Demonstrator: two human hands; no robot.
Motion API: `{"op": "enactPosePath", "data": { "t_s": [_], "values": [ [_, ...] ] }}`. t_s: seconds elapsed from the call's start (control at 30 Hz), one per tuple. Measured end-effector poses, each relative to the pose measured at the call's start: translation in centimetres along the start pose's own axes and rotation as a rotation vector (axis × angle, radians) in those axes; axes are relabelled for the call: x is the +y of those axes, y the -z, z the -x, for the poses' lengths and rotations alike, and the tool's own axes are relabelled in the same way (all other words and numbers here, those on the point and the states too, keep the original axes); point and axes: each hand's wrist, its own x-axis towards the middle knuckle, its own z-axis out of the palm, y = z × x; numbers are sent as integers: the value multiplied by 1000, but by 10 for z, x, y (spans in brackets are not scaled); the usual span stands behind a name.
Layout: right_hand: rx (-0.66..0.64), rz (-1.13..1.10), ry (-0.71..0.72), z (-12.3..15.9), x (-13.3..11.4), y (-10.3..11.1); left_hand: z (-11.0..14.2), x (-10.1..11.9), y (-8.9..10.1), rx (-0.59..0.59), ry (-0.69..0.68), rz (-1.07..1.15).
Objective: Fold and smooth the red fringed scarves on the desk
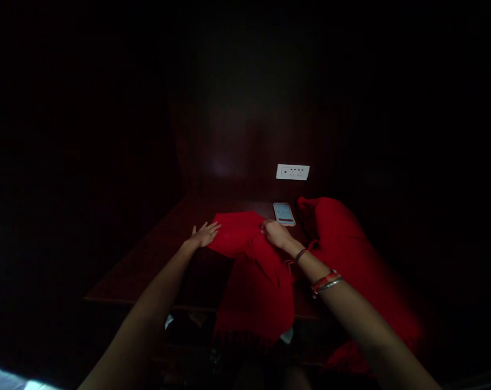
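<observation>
A red cloth with a fringed end (256, 303), like a scarf, lies on the dark wooden table and hangs over its front edge. My left hand (205, 235) rests flat at the cloth's left side, fingers spread. At the upper right of the same cloth, my right hand (276, 233) has its fingers closed on the fabric. Bracelets circle my right wrist and forearm. Part of the cloth is folded and bunched below my right hand.
A lit phone (284, 214) lies just beyond my right hand. More red fabric (351, 249) is heaped on the right and drops past the table edge. A white socket panel (293, 172) sits on the back wall. Under the tabletop (119, 281), items are too dark to make out.
</observation>
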Motion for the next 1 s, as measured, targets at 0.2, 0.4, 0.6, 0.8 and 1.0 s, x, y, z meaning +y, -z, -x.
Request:
{"op": "enactPosePath", "data": {
  "t_s": [0.2, 0.4, 0.6, 0.8, 1.0],
  "values": [
    [213, 43, 118, 41, 70, 60, 10, -60, 1, 27, 132, 22],
    [78, 104, 2, 80, 132, 78, 15, -56, 7, 117, 106, 27],
    [510, 262, -115, 93, 141, 130, 15, 9, 9, 222, -113, 138],
    [685, 483, -383, 105, 153, 168, 7, 32, -9, 102, -153, 151],
    [210, 347, -552, 82, 143, 128, 3, 42, -6, 148, -207, 111]
  ]
}}
